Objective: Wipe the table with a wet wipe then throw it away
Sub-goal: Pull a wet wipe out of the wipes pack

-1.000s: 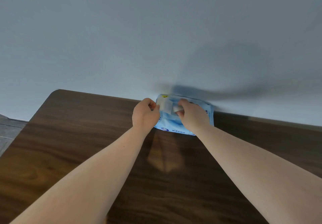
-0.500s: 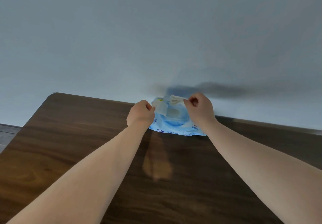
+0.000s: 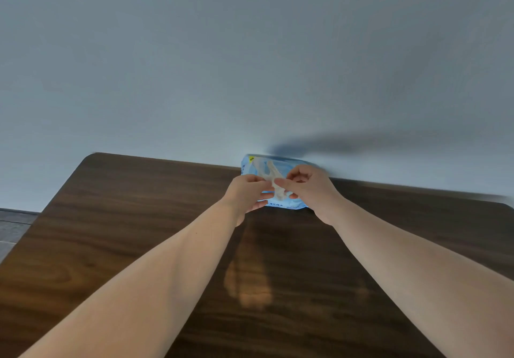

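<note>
A light blue pack of wet wipes (image 3: pixel 257 164) lies at the far edge of the dark wooden table (image 3: pixel 111 218), against the wall. A white wet wipe (image 3: pixel 274 178) sticks up out of the pack, stretched toward me. My right hand (image 3: pixel 311 187) pinches the wipe's near end between thumb and fingers. My left hand (image 3: pixel 247 193) meets it from the left, fingers closed on the same wipe. Both hands hide most of the pack.
A plain grey-blue wall (image 3: pixel 250 65) rises directly behind the table. A strip of grey floor (image 3: pixel 14 226) shows past the table's left edge. The table's rounded far-left corner (image 3: pixel 93 155) is in view.
My right hand has pulled the wipe from the pack's opening toward me. My left hand has left the pack's lid and come onto the wipe.
</note>
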### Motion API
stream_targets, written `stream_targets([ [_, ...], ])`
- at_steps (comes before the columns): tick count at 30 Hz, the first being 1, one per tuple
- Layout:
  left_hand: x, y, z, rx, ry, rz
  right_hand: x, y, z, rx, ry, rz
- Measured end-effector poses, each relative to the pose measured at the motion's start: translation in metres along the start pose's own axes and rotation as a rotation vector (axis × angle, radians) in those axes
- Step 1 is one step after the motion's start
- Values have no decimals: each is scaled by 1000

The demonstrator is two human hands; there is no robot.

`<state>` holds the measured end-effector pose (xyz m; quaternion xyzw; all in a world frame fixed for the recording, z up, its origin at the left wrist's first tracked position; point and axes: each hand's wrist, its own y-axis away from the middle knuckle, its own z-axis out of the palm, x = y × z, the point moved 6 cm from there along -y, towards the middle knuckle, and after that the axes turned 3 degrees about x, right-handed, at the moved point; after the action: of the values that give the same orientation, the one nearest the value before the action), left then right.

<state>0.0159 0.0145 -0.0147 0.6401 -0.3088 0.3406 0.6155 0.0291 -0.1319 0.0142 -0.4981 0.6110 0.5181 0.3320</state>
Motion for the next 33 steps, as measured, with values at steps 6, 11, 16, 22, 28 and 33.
stream_targets([
  [6,-7,3,-29,119,-366,61,9,6,-1,125,-347,152],
  [11,-10,14,-30,67,-502,141,11,13,-2,183,-438,186],
  [16,0,29,-17,-14,-345,283,5,15,10,120,-174,101],
  [22,3,36,-34,43,-241,293,-10,15,34,38,-113,25],
  [28,-1,38,-81,88,-254,228,-12,8,51,-37,173,-29],
  [33,-1,39,-128,263,-325,285,-43,8,72,100,707,-472],
])
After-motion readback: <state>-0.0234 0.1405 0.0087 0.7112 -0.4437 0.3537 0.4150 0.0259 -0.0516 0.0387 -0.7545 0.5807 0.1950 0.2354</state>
